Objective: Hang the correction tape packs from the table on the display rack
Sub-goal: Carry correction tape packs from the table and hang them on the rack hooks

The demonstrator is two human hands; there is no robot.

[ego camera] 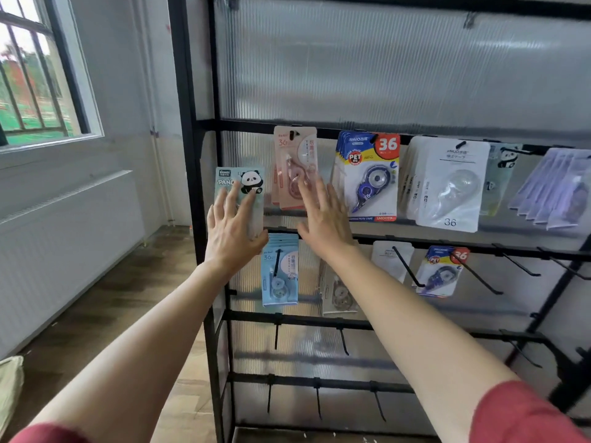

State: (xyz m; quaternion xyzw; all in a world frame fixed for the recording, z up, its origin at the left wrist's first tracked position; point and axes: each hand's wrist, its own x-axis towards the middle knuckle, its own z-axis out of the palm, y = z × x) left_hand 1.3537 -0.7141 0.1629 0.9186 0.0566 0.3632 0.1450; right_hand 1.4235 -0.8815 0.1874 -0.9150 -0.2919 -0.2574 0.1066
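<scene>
Head view: left hand (235, 231) lies flat, fingers straight and spread, on a pale green panda-printed correction tape pack (238, 183) at the left end of the black metal display rack (188, 155). Right hand (323, 219), fingers straight too, overlaps a hanging pink cardboard pack (294, 161).

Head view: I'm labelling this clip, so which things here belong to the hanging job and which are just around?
Job: panda pack, touched by the left hand; right hand; display rack; pink packs; light blue packs; empty hooks.
Just around: window; radiator; wooden floor.
</scene>
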